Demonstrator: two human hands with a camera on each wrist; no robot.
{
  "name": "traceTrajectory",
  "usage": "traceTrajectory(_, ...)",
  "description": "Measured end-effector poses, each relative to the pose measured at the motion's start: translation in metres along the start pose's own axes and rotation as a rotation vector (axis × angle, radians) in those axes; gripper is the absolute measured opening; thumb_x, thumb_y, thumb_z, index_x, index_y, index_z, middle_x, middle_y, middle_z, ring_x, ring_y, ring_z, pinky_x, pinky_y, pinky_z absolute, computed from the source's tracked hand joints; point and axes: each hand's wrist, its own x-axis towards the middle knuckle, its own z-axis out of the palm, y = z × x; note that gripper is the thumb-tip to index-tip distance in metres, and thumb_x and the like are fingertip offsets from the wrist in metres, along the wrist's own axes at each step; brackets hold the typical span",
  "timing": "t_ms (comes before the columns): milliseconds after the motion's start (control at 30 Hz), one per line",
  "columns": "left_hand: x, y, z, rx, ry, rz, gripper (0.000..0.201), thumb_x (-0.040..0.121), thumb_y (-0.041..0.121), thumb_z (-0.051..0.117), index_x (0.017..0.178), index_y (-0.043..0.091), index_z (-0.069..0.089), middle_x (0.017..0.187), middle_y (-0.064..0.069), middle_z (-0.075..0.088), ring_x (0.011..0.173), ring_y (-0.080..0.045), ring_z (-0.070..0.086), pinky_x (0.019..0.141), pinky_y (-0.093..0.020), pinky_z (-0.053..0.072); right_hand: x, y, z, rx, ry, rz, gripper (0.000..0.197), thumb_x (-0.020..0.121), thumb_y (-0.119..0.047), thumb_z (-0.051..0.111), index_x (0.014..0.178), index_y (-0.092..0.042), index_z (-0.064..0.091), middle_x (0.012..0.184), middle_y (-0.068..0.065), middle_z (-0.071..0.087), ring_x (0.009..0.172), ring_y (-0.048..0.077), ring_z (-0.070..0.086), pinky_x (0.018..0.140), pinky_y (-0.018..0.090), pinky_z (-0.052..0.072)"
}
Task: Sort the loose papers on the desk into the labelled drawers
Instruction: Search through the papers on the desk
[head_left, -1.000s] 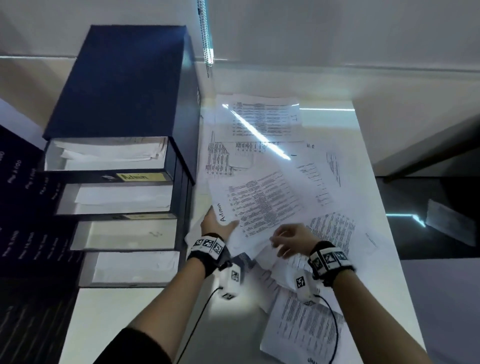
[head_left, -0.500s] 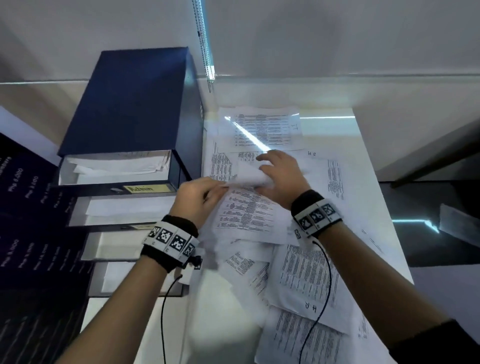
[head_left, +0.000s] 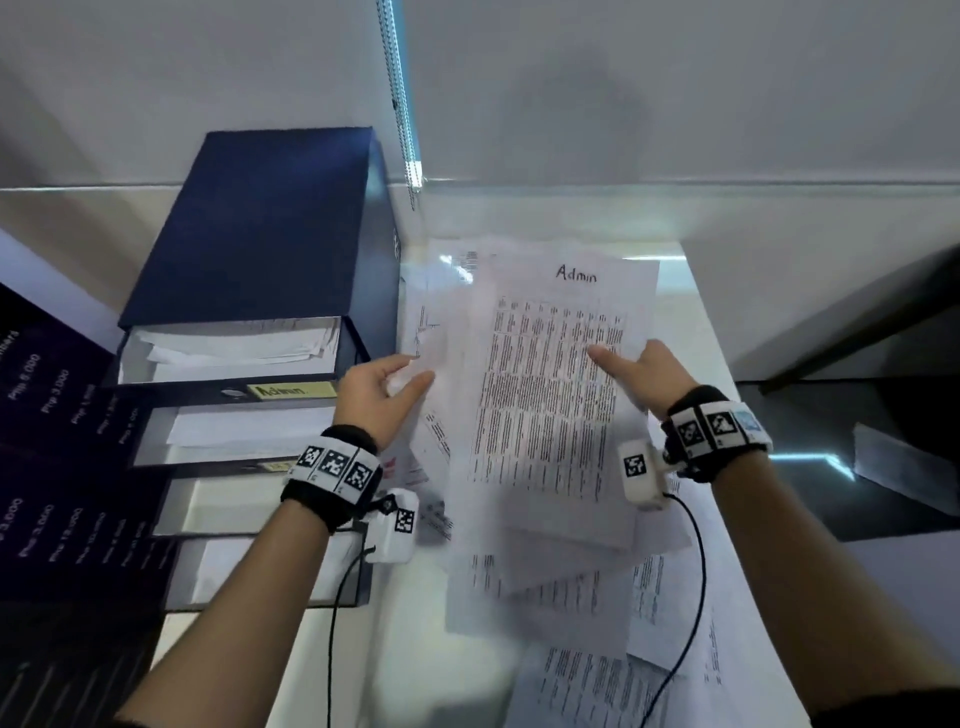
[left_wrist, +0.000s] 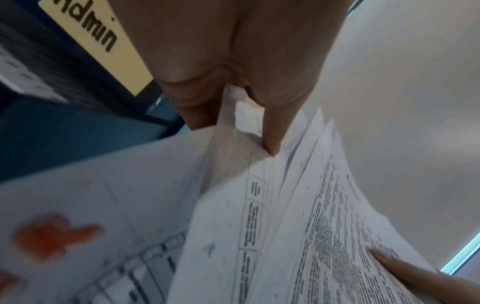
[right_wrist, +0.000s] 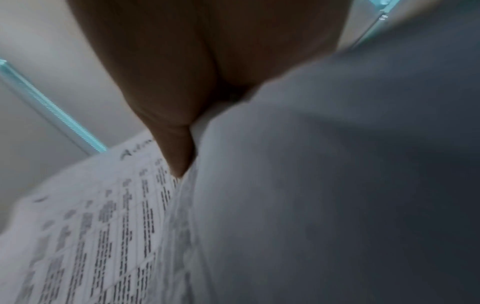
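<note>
Item: printed sheet headed "Admin" (head_left: 550, 395), top of a small sheaf, raised off the desk (head_left: 696, 322), right of the drawer unit (head_left: 270, 234). Left hand (head_left: 374, 395) pinches the sheaf's left edge, thumb on top. Right hand (head_left: 644, 371) holds the right edge, thumb across the print. Loose papers (head_left: 587, 670) lie on the desk beneath. Top drawer (head_left: 228, 358), labelled "Admin", open, holding paper; three lower drawers open.

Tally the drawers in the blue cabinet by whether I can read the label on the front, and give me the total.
Drawers with a readable label: 1, the Admin drawer
Drawers with label hidden or unreadable: 3
Total: 4 drawers in the blue cabinet
</note>
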Motion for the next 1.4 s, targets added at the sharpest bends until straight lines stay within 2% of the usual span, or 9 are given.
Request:
traceTrajectory(167, 0.013, -0.009, 0.025, 0.055, -0.072, -0.093, 0.039, 0.084, 0.027, 0.076, 0.116, 0.005, 0.070, 0.116, -0.003, 0.069, 0.108, -0.019, 0.063, 0.100, -0.033, 0.049, -0.002, 0.054, 0.008, -0.011, 0.085, 0.162, 0.078, 0.063, -0.071, 0.075, 0.095, -0.003, 0.053, 0.090, 0.010, 0.061, 0.076, 0.023, 0.059, 0.068, 0.035, 0.051)
traceTrajectory(267, 0.023, -0.022, 0.039, 0.127, -0.097, -0.187, 0.034, 0.086, 0.023, 0.073, 0.116, 0.008, 0.070, 0.118, -0.007, 0.069, 0.108, -0.023, 0.064, 0.100, -0.037, 0.050, -0.010, 0.088, 0.008, -0.004, 0.155, 0.170, 0.040, 0.078, -0.042, 0.079, 0.088, -0.005, 0.066, 0.092, 0.015, 0.067, 0.087, 0.030, 0.064, 0.077, 0.039, 0.053)
traceTrajectory(367, 0.028, -0.029, 0.051, 0.242, -0.070, -0.202, 0.033, 0.090, 0.016, 0.066, 0.122, 0.009, 0.065, 0.125, -0.010, 0.065, 0.111, -0.028, 0.061, 0.100, -0.032, 0.047, -0.022, 0.125, 0.010, 0.011, 0.177, 0.338, 0.049, 0.083, -0.036, 0.075, 0.107, 0.005, 0.066, 0.101, 0.021, 0.068, 0.093, 0.034, 0.065, 0.081, 0.042, 0.054)
traceTrajectory(533, 0.024, -0.037, 0.071, 0.621, 0.004, 0.145, 0.062, 0.075, 0.003, 0.070, 0.133, 0.019, 0.054, 0.145, -0.011, 0.037, 0.135, -0.031, 0.035, 0.115, -0.043, 0.027, -0.037, 0.166, 0.018, 0.014, 0.017, 0.402, 0.041, 0.099, -0.031, 0.054, 0.117, 0.005, 0.062, 0.103, 0.018, 0.065, 0.094, 0.031, 0.061, 0.080, 0.036, 0.048)
traceTrajectory(667, 0.007, -0.030, 0.097, 0.747, -0.003, 0.372, 0.061, 0.070, -0.002, 0.070, 0.125, 0.024, 0.062, 0.151, -0.009, 0.033, 0.143, -0.028, 0.027, 0.118, -0.040, 0.017, -0.035, 0.182, 0.016, 0.027, 0.208, 0.417, 0.026, 0.096, -0.020, 0.057, 0.116, -0.007, 0.066, 0.106, 0.015, 0.068, 0.087, 0.025, 0.058, 0.077, 0.031, 0.045)
traceTrajectory(833, -0.021, -0.055, 0.142, 0.497, -0.506, -0.127, 0.056, 0.088, 0.026, 0.069, 0.139, 0.024, 0.049, 0.131, -0.002, 0.058, 0.119, -0.021, 0.056, 0.105, -0.032, 0.042, -0.030, 0.195, 0.012, -0.027, 0.375, 0.517, 0.024, 0.099, -0.025, 0.050, 0.091, -0.006, 0.062, 0.086, 0.015, 0.061, 0.081, 0.031, 0.054, 0.069, 0.030, 0.036)
traceTrajectory(967, -0.037, -0.075, 0.173, 0.332, -0.427, -0.355, 0.071, 0.079, 0.037, 0.078, 0.140, 0.019, 0.045, 0.093, -0.001, 0.067, 0.086, -0.016, 0.065, 0.084, -0.034, 0.056, -0.034, 0.204, -0.003, -0.062, 0.475, 0.691, 0.015, 0.093, -0.016, 0.055, 0.101, -0.004, 0.060, 0.097, 0.019, 0.062, 0.096, 0.039, 0.060, 0.079, 0.038, 0.046)
traceTrajectory(1267, -0.043, -0.062, 0.202, 0.175, -0.447, -0.410, 0.046, 0.079, 0.044, 0.077, 0.115, 0.020, 0.062, 0.079, 0.003, 0.064, 0.066, -0.009, 0.059, 0.055, -0.017, 0.046, -0.043, 0.199, 0.021, -0.018, 0.427, 0.583, 0.019, 0.090, -0.011, 0.057, 0.105, -0.002, 0.065, 0.105, 0.022, 0.065, 0.089, 0.033, 0.058, 0.076, 0.031, 0.042)
traceTrajectory(1400, -0.046, -0.062, 0.200, 0.201, -0.567, -0.327, 0.028, 0.085, 0.034, 0.073, 0.109, 0.022, 0.067, 0.098, 0.006, 0.071, 0.085, -0.012, 0.064, 0.079, -0.026, 0.055, -0.037, 0.183, 0.044, 0.011, 0.432, 0.499, 0.024, 0.093, -0.017, 0.056, 0.114, -0.006, 0.061, 0.131, 0.022, 0.045, 0.103, 0.035, 0.056, 0.088, 0.034, 0.046)
